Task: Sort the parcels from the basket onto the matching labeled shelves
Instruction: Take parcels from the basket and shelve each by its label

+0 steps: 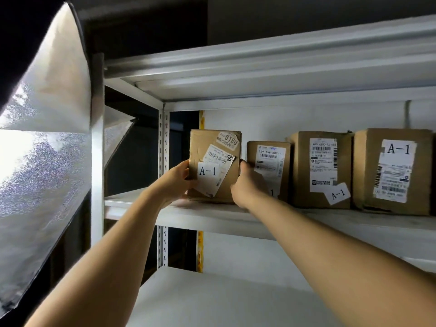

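While both hands hold it upright, the cardboard parcel (215, 166) stands at the left end of the white metal shelf (306, 223), its bottom edge on or just above the board; I cannot tell which. It is a brown, boxy carton, slightly creased, with a white "A-1" label (207, 172) overlapping a tilted barcode sticker on its front face. The left hand (178, 182) grips the carton's left edge, thumb across the front and fingers behind. The right hand (246, 185) clasps the right edge, its fingers curled around the side and out of sight.

Just beside it to the right stands a smaller carton (269, 168) with a shipping label, partly hidden by the right hand. Further right are a taller box (320, 168) with a loose slanted "A-1" tag and a wide box (394, 171) marked "A-1". A crinkled silvery reflector panel (44, 138) glares at the left.
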